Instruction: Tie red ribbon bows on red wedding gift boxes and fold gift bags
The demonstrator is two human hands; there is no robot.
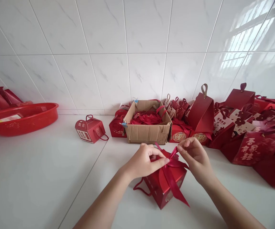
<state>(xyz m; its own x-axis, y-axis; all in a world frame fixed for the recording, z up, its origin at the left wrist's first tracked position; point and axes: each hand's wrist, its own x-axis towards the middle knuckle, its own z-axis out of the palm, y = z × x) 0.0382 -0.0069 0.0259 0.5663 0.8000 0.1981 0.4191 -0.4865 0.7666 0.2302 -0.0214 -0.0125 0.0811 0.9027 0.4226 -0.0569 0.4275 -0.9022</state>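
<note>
A red gift box (156, 186) sits on the white tabletop in front of me, turned so that one corner points my way. Dark red ribbon (172, 178) crosses its top, and one tail hangs down over the near side. My left hand (145, 160) rests at the top of the box, thumb and fingers pinching the ribbon near its crossing. To the right, my right hand (193, 159) pinches a raised piece of the same ribbon between thumb and forefinger. A red cord handle (142, 187) loops out from the box's left side.
Behind the box stands an open cardboard box (149, 134) holding red ribbons. A small red box (90, 129) with a cord handle is at left, beyond it a red plastic basket (30, 119). Many red gift boxes (256, 146) crowd the right side along the tiled wall (109, 76).
</note>
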